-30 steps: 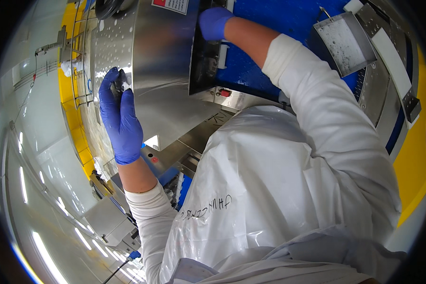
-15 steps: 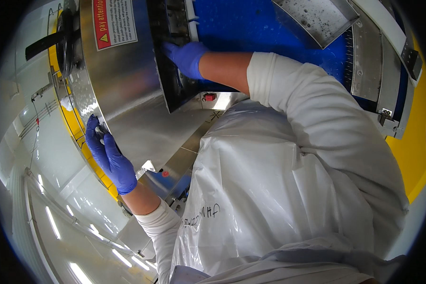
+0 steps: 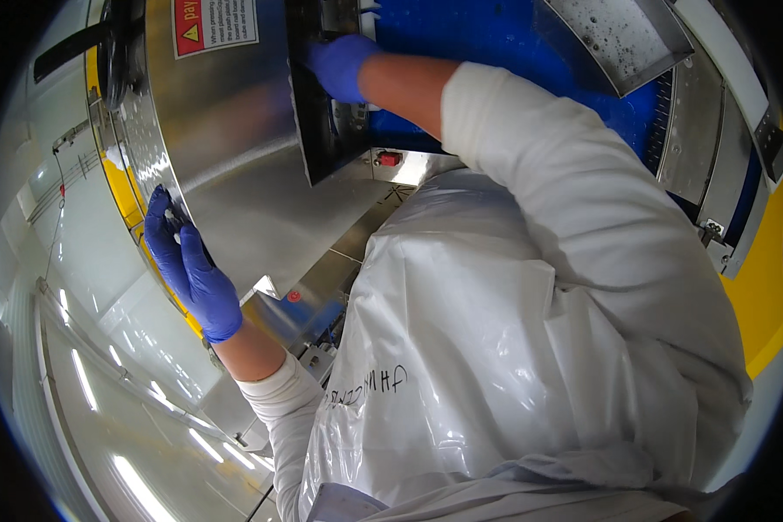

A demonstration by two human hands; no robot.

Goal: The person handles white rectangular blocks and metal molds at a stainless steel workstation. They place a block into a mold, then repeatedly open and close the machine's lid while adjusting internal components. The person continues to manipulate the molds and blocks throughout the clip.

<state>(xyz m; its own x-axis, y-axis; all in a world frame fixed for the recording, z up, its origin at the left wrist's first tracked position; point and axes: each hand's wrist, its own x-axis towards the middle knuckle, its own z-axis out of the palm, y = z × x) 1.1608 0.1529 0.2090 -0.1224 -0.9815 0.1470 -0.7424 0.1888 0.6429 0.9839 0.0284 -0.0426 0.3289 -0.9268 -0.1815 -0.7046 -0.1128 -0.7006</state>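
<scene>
My left hand (image 3: 193,277), in a blue-purple glove, rests at the left edge of a shiny steel machine cover (image 3: 230,122). Its fingers are stretched along that edge, with the thumb apart from them. My right hand (image 3: 344,68), gloved the same way, reaches across to the dark opening (image 3: 326,143) at the cover's right side. Its fingers are blurred and lost in shadow, so what they touch is hidden. A blue surface (image 3: 461,30), apparently a conveyor belt, lies just beyond that hand.
At the upper right, a speckled metal tray (image 3: 622,39) sits over the blue surface. A steel side rail (image 3: 696,130) and yellow panel (image 3: 761,304) stand farther right. A black handle (image 3: 70,52) sticks out at the upper left. Below the opening is a small red part (image 3: 390,159).
The view has shifted slightly, so the machine sits higher in it. My right hand has moved a little farther along the opening. My left hand stays at the cover's edge.
</scene>
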